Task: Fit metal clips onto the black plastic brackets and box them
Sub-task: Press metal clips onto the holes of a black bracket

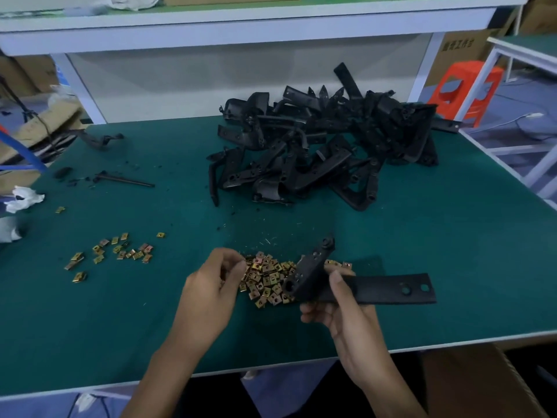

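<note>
My R hand (343, 315) grips a black bracket (382, 289) over the clip pile (266, 279) at its 3 o'clock side (bracket heap (325, 140) at 12), L hand (211, 286) curled at its 9 o'clock edge, can't tell if holding anything.

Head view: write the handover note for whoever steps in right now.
Left hand: fingers curled at the left edge of the clip pile; whether a clip is pinched cannot be told.
Right hand: grips a black bracket above the table; no clip shows on it.
Bracket heap at the back; stray clips to the left; cardboard box below the near right edge, contents hidden.
Done: nothing visibly finished.
To do: clip this bracket, box it, then work through the heap.
</note>
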### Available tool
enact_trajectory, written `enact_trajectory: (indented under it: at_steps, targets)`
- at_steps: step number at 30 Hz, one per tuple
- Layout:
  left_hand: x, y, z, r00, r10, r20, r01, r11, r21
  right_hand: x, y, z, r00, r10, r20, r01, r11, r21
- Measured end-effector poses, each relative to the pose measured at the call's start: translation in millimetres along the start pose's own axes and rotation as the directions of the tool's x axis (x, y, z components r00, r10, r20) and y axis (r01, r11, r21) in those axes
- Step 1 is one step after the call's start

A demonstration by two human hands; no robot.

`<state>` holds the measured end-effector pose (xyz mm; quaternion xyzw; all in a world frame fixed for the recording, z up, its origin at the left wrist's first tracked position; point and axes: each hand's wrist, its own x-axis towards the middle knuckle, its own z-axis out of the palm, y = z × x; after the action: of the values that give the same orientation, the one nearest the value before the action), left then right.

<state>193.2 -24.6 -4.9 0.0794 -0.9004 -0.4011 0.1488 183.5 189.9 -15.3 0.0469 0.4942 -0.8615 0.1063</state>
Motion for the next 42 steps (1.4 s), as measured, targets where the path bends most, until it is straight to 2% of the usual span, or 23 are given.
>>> enact_trajectory:
  at_steps: [4,7,13,24,32,42]
  targets:
    - [-6,26,9,0.994,-0.054,0.090,0.078,0.954,-0.291,6,-6,-6,0.998,0.059,0.014,-0.059,0.997,0.038]
    - [-9,37,15,0.978,-0.122,0.166,0.188,0.862,-0.470,8,-9,-13,0.994,0.081,0.067,-0.083,0.996,0.035]
    - [-13,50,22,0.942,-0.114,0.316,0.297,0.723,-0.624,15,-12,-28,0.968,0.203,0.148,-0.221,0.967,0.123]
    - [-13,73,25,0.952,-0.145,0.271,0.295,0.671,-0.680,13,-13,-25,0.952,0.184,0.244,-0.207,0.976,0.070]
    - [-13,68,23,0.945,-0.120,0.306,0.294,0.725,-0.623,13,-10,-25,0.961,0.172,0.218,-0.192,0.979,0.073]
    - [-8,67,12,0.911,-0.182,0.370,0.365,0.775,-0.516,11,-5,-21,0.979,0.094,0.181,-0.101,0.994,0.030]
